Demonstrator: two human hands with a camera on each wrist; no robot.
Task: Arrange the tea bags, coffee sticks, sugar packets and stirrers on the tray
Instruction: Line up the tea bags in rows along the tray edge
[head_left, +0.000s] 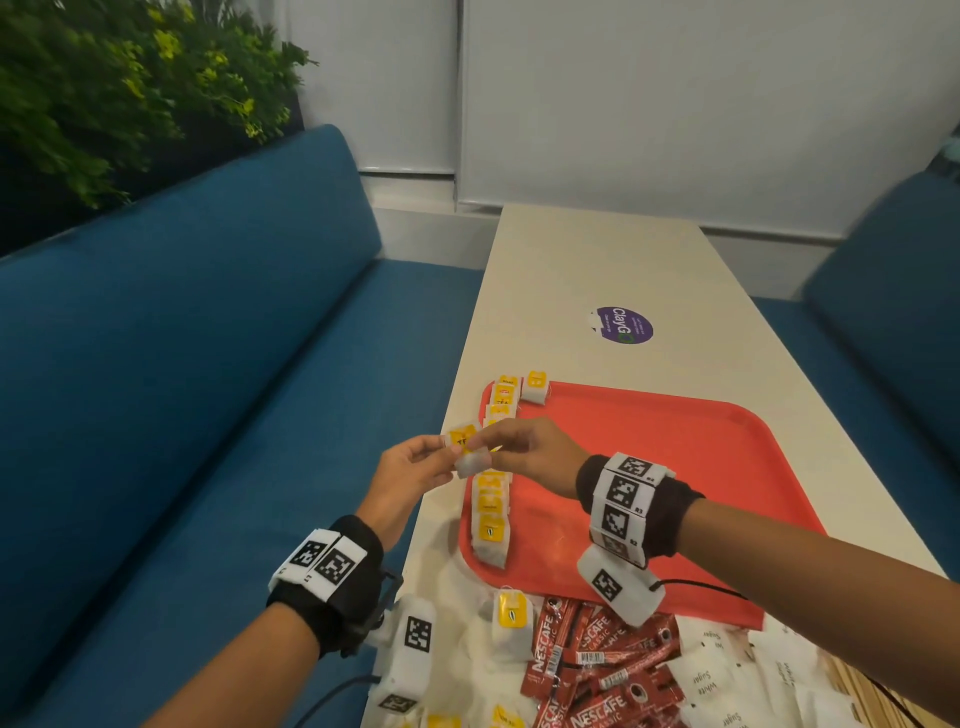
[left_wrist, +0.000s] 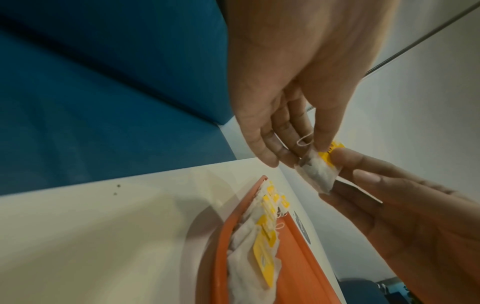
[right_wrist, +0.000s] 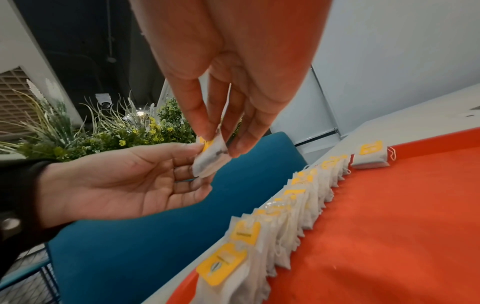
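Fingertips of left hand (head_left: 410, 470) and right hand (head_left: 524, 453) pinch one soft papery tea bag (head_left: 467, 453) above the tray (head_left: 675, 457).

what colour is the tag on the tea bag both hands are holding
Yellow with dark print, on a white tea bag; the head view shows it best.

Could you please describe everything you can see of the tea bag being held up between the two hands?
The white paper tea bag with a yellow tag is a small translucent pouch with dark leaves showing through, and a loop of white string beside it. It is held in the air over the left edge of the red plastic tray, above the row of tea bags. The left hand pinches it from one side, the right hand from the other; both grips meet on it.
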